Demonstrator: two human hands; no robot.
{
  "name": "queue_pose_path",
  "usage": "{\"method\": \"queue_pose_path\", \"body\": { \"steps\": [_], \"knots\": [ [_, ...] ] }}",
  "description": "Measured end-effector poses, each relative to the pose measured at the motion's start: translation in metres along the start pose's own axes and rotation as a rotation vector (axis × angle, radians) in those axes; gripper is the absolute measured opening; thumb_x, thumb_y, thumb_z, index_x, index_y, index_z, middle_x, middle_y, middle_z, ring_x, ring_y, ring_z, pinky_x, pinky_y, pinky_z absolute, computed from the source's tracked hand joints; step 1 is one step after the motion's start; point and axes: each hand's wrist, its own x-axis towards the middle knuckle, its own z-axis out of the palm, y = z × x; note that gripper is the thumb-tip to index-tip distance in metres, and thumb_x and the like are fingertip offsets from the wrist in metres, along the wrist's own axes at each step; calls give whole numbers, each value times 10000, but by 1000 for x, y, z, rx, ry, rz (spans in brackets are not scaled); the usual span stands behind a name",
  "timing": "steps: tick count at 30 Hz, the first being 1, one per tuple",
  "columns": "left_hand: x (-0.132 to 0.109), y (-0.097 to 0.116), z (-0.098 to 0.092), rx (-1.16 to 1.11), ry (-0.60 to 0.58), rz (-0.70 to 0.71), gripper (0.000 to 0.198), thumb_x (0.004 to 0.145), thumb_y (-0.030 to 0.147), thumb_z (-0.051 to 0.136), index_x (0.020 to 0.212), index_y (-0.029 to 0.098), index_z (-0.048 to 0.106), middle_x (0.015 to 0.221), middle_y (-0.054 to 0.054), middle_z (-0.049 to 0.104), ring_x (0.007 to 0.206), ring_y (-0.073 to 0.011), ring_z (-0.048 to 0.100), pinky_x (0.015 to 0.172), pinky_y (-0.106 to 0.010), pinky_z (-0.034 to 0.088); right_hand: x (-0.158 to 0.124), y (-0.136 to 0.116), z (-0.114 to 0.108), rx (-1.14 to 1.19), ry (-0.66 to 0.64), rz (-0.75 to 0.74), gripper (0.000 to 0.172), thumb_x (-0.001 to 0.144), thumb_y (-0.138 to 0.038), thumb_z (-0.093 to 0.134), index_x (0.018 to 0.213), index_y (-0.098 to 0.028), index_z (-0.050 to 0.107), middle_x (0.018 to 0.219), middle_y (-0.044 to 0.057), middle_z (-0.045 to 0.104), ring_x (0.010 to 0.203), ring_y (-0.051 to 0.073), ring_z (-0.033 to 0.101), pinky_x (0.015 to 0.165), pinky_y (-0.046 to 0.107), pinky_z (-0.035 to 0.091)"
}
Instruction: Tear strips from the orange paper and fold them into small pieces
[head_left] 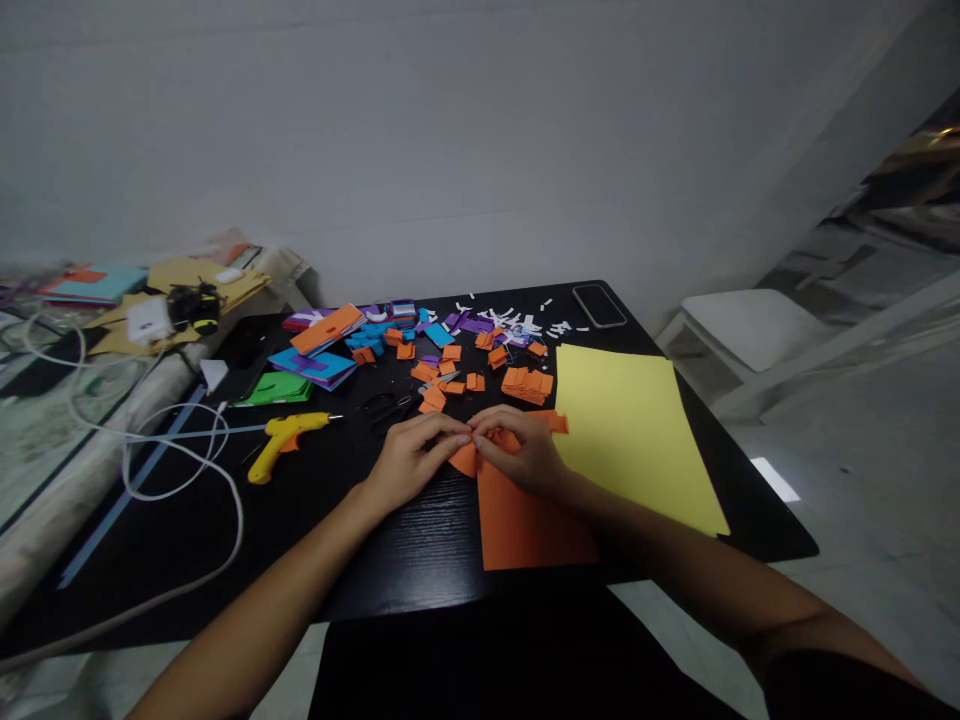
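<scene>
My left hand (415,458) and my right hand (521,450) meet over the near middle of the table, fingertips pinched together. Between them is a small piece of orange paper (464,459), partly hidden by the fingers. Under my right hand lies a larger orange sheet (525,530). Just beyond the hands sit several small folded orange paper pieces (433,399) and a stack of orange folded pieces (527,385). Black-handled scissors (390,408) rest beyond my left hand, their blades among the orange pieces.
A yellow sheet (637,430) covers the right side of the black table (405,570). At the left are a yellow glue gun (289,440), a white cable (236,510) and stacks of coloured paper (315,368). White scraps (517,325) and a phone (598,306) lie at the back.
</scene>
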Motion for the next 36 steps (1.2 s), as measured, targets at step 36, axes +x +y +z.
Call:
{"method": "queue_pose_path", "body": {
  "steps": [36],
  "knots": [
    [-2,-8,1,-112,-25,-228,241,956,339,589,1144,189,605,909,-32,684,810,-156,665,689,-241,509,0,18,6,314,-51,237,303,820,-169,609,1117,-219,640,978,34,662,754,120,667,680,253,568]
  ]
}}
